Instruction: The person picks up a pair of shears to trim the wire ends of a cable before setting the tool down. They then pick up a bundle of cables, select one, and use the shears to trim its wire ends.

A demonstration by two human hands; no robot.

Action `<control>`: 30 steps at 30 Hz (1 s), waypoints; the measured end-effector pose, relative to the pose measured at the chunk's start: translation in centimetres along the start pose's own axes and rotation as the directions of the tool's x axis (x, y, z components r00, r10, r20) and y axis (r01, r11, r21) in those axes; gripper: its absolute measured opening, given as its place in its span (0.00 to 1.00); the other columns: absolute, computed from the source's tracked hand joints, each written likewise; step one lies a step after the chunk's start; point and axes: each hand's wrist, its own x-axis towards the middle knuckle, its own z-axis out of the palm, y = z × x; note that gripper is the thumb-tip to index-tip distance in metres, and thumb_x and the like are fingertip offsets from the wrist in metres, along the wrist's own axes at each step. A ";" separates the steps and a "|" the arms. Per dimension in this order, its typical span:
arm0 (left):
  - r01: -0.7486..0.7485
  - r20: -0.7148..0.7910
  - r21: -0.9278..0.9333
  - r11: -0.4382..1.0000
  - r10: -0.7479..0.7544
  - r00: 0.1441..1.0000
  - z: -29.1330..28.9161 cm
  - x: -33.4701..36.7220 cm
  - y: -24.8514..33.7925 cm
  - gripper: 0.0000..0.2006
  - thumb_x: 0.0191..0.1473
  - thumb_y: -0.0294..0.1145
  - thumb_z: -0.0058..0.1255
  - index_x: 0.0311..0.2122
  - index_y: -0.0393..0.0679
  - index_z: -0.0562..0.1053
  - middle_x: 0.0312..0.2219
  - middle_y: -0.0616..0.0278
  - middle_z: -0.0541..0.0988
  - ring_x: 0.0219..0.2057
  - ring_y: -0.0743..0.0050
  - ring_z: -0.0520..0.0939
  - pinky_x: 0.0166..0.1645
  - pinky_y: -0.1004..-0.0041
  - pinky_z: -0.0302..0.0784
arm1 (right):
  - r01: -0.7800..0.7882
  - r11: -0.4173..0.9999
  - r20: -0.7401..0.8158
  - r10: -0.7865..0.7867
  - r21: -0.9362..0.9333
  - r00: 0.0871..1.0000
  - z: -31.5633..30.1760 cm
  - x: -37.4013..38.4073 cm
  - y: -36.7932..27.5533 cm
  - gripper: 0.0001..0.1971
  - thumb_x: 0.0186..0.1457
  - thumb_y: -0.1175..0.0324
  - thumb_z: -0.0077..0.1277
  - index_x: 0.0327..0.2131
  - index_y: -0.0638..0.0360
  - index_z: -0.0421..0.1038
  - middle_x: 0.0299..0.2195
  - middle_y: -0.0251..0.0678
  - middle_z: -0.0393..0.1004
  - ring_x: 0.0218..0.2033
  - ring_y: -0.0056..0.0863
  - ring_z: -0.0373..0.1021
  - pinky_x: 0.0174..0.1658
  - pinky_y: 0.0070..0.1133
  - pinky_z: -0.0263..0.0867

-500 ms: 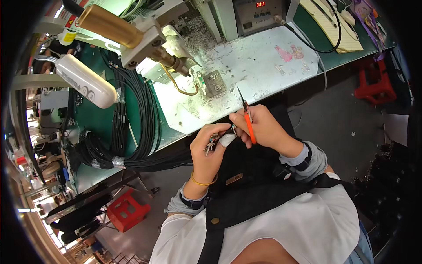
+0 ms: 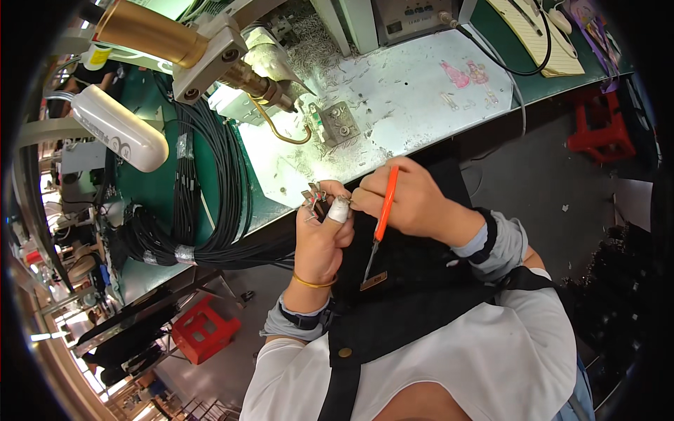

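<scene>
Connectors [image 2: 314, 198] btwn closed L fingers [image 2: 334, 188], orange-handled tool [image 2: 387, 200] w/in curled R fingers [image 2: 367, 201].

Grey floor [image 2: 526, 189]; 2 red stools [image 2: 220, 325] near green-topped bench [image 2: 151, 191]; bright light strip [image 2: 50, 337], left.

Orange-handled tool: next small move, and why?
I'd probably keep the orange-handled tool tucked in the right hand and finish the fingertip work first: its tip points back at the black apron, away from the small metal parts in the left hand, while the right fingers are at the white-wrapped thumb.
</scene>
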 end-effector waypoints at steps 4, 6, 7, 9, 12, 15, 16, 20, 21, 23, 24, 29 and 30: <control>0.063 -0.098 0.087 0.994 -0.055 0.994 0.1 -0.7 0.5 0.06 0.49 0.23 0.46 0.34 0.41 0.64 0.18 0.71 0.63 0.12 0.92 0.54 0.14 0.87 0.44 | -0.141 0.984 0.047 0.136 0.113 0.990 -1.2 1.1 0.0 0.08 0.39 0.69 0.52 0.29 0.51 0.70 0.17 0.23 0.63 0.18 0.19 0.62 0.26 0.17 0.55; 0.066 -0.105 0.086 0.994 -0.057 0.993 0.4 -0.7 0.6 0.06 0.49 0.23 0.46 0.34 0.40 0.64 0.18 0.71 0.64 0.12 0.92 0.54 0.14 0.87 0.44 | -0.122 0.989 0.033 0.119 0.084 0.992 -1.4 1.2 0.1 0.09 0.39 0.69 0.53 0.29 0.51 0.71 0.17 0.23 0.64 0.18 0.19 0.62 0.26 0.17 0.55; 0.069 -0.112 0.084 0.994 -0.059 0.992 0.5 -0.7 0.6 0.07 0.48 0.23 0.46 0.34 0.40 0.64 0.18 0.71 0.64 0.12 0.92 0.54 0.14 0.88 0.44 | -0.102 0.993 0.020 0.101 0.054 0.995 -1.5 1.1 0.2 0.09 0.38 0.69 0.53 0.29 0.50 0.71 0.17 0.23 0.64 0.18 0.19 0.62 0.25 0.16 0.55; 0.076 -0.124 0.082 0.994 -0.065 0.990 0.6 -0.6 0.6 0.07 0.48 0.22 0.45 0.34 0.39 0.65 0.18 0.71 0.64 0.12 0.92 0.55 0.14 0.88 0.45 | -0.086 0.996 0.010 0.086 0.029 0.996 -1.4 0.8 0.3 0.09 0.38 0.70 0.53 0.29 0.49 0.71 0.17 0.22 0.64 0.18 0.18 0.62 0.25 0.16 0.54; 0.089 -0.086 0.055 0.995 -0.084 0.993 0.7 -0.4 0.9 0.07 0.47 0.22 0.47 0.33 0.39 0.66 0.18 0.70 0.65 0.12 0.91 0.57 0.14 0.87 0.47 | -0.038 0.999 -0.032 0.037 -0.034 0.999 -1.5 0.7 0.7 0.07 0.37 0.70 0.54 0.26 0.49 0.71 0.17 0.22 0.65 0.18 0.18 0.62 0.23 0.16 0.55; -0.014 -0.167 0.211 0.977 0.050 0.985 0.8 -0.8 0.4 0.06 0.46 0.22 0.48 0.32 0.38 0.67 0.19 0.69 0.67 0.12 0.90 0.59 0.15 0.87 0.50 | -0.062 0.997 -0.042 0.061 -0.036 0.997 -1.4 0.6 0.1 0.06 0.37 0.70 0.54 0.24 0.49 0.70 0.17 0.22 0.65 0.17 0.18 0.63 0.22 0.16 0.55; -0.068 -0.188 0.285 0.956 0.125 0.974 0.9 -0.9 0.1 0.06 0.45 0.22 0.48 0.31 0.38 0.68 0.19 0.69 0.67 0.13 0.89 0.60 0.15 0.87 0.51 | -0.070 0.996 -0.047 0.068 -0.048 0.997 -1.6 0.6 -0.1 0.06 0.36 0.70 0.54 0.23 0.49 0.70 0.17 0.22 0.65 0.17 0.18 0.63 0.21 0.16 0.55; -0.374 -0.001 0.761 0.530 0.578 0.816 0.5 -0.3 -1.5 0.06 0.42 0.18 0.50 0.29 0.37 0.70 0.20 0.69 0.69 0.19 0.88 0.63 0.23 0.88 0.57 | -0.147 0.989 -0.110 0.143 -0.032 0.984 -0.4 -0.2 -0.5 0.06 0.34 0.70 0.54 0.22 0.49 0.69 0.15 0.23 0.65 0.16 0.17 0.63 0.20 0.14 0.55; -0.414 0.036 0.740 0.530 0.583 0.812 0.8 0.1 -1.8 0.06 0.42 0.18 0.50 0.29 0.37 0.70 0.20 0.69 0.69 0.19 0.88 0.63 0.23 0.88 0.57 | -0.141 0.987 -0.118 0.131 -0.080 0.984 -0.5 -0.1 -0.5 0.06 0.34 0.70 0.54 0.22 0.49 0.69 0.15 0.23 0.65 0.16 0.17 0.63 0.20 0.14 0.55; -0.475 0.127 0.798 0.370 0.667 0.734 1.0 -0.1 -2.2 0.06 0.42 0.18 0.50 0.29 0.37 0.69 0.20 0.70 0.68 0.20 0.88 0.63 0.24 0.88 0.57 | -0.221 0.974 -0.177 0.228 0.060 0.957 -0.6 -0.1 -1.1 0.07 0.33 0.71 0.54 0.22 0.50 0.69 0.15 0.24 0.66 0.16 0.19 0.64 0.20 0.15 0.56; -0.494 0.170 0.822 0.284 0.705 0.689 1.2 -0.3 -2.2 0.06 0.42 0.17 0.50 0.29 0.37 0.69 0.20 0.71 0.68 0.20 0.88 0.63 0.25 0.88 0.57 | -0.215 0.976 -0.188 0.218 0.036 0.958 -0.9 -0.3 -1.4 0.07 0.33 0.71 0.54 0.22 0.50 0.69 0.15 0.24 0.66 0.16 0.19 0.64 0.20 0.15 0.56; -0.450 -0.001 0.685 0.573 0.618 0.786 2.1 -1.0 -2.1 0.06 0.42 0.18 0.50 0.28 0.37 0.69 0.19 0.71 0.68 0.20 0.89 0.64 0.24 0.88 0.57 | -0.394 0.857 -0.048 0.433 0.332 0.900 -2.6 -0.7 -1.0 0.06 0.36 0.72 0.55 0.23 0.52 0.69 0.16 0.27 0.68 0.16 0.22 0.65 0.20 0.15 0.59; -0.396 -0.012 0.668 0.630 0.540 0.841 2.2 -0.9 -2.0 0.06 0.42 0.18 0.50 0.28 0.37 0.69 0.19 0.70 0.68 0.20 0.89 0.64 0.24 0.88 0.57 | -0.319 0.909 -0.108 0.357 0.269 0.928 -3.9 -1.1 -0.2 0.05 0.37 0.72 0.54 0.23 0.53 0.69 0.16 0.27 0.68 0.16 0.23 0.65 0.20 0.16 0.60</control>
